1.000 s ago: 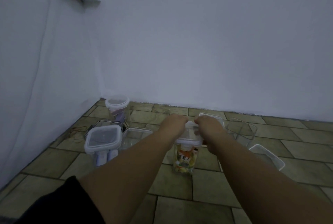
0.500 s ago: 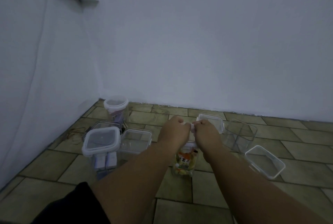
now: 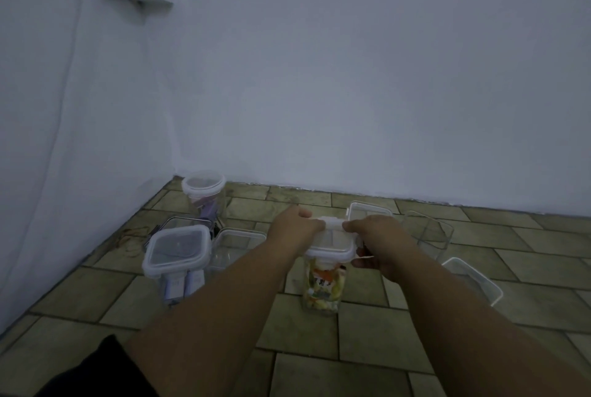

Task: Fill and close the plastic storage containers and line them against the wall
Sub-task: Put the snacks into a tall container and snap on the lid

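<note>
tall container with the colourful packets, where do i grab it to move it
Take the tall container by its clear walls just below the white lid, coming in from the sides. It stands upright and narrow, so a wrap round the body should keep it level. The left hand and right hand grip the lid, which may not be latched, so lifting by it seems risky.

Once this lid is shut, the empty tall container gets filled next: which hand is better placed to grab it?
Likely the right hand: the empty tall container stands beside it, the left hand beyond the snack container.
</note>
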